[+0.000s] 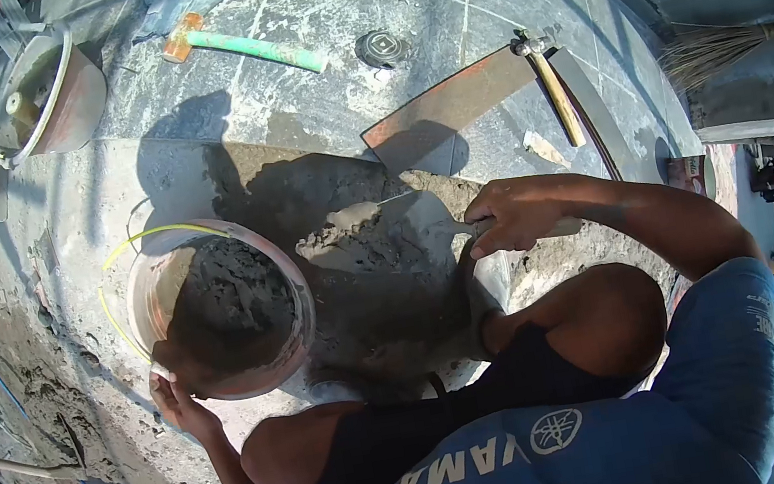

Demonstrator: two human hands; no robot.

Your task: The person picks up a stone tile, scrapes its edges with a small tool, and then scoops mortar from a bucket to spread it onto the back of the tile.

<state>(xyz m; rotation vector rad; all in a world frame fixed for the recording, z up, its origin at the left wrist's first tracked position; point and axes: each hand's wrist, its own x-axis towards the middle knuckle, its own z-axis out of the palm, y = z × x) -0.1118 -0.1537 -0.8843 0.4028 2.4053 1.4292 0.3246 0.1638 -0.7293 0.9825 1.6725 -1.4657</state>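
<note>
In the head view, my right hand [508,217] is closed round the handle of a trowel. The trowel's metal blade [423,223] points left and bears a heap of wet mortar [362,243]. It hangs to the right of a round bucket [303,301] with grey mortar [238,291] inside. My left hand [180,404] is at the bucket's lower left rim, its fingers closed by the white grip of the yellow handle [120,252]. A dark wet patch [277,188] lies on the floor behind the bucket and trowel.
A mallet with a green handle [260,49], a round drain cover [382,49] and a hammer [554,94] beside a brown tile [447,111] lie beyond. Another bucket [71,99] stands at the upper left. A twig broom [721,47] is at the right.
</note>
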